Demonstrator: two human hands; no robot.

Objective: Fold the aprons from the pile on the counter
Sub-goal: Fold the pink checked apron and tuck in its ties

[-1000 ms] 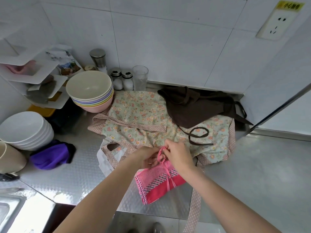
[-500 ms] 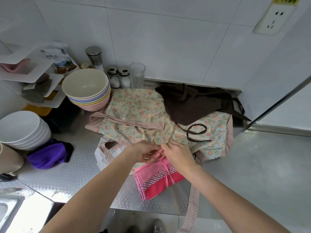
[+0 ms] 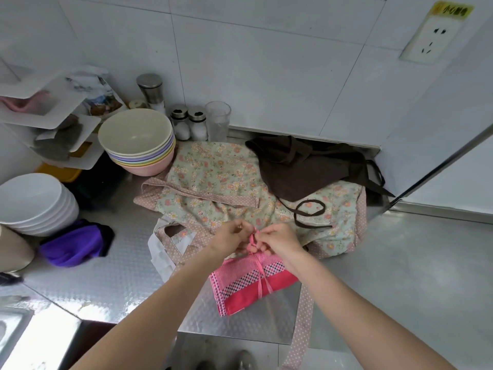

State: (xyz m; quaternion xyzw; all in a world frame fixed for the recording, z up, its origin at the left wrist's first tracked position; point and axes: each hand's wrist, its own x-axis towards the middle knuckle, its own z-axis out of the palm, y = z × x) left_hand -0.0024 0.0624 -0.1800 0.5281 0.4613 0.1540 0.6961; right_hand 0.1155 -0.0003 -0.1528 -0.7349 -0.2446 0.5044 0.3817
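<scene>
A folded pink apron (image 3: 248,287) with a checked band lies near the steel counter's front edge. Its pink strap (image 3: 253,240) runs around the bundle and rises between my hands. My left hand (image 3: 230,236) and my right hand (image 3: 278,240) both pinch that strap at the bundle's far edge, fingers almost touching. Behind them a floral apron (image 3: 213,182) with dotted pink trim lies spread out. A brown apron (image 3: 301,166) is heaped on its back right part, one brown strap looping over the floral cloth.
A stack of pastel bowls (image 3: 138,145) stands at the back left, with shakers (image 3: 189,124) and a glass (image 3: 218,120) beside it. White bowls (image 3: 34,201) and a purple cloth (image 3: 72,243) lie left. A dotted strap (image 3: 301,332) hangs over the counter's front edge. A sink corner is at bottom left.
Both hands have stayed at the pink bundle's far edge, working the strap between the fingers. The strap's loop now stands bunched between them. The bundle has not shifted.
</scene>
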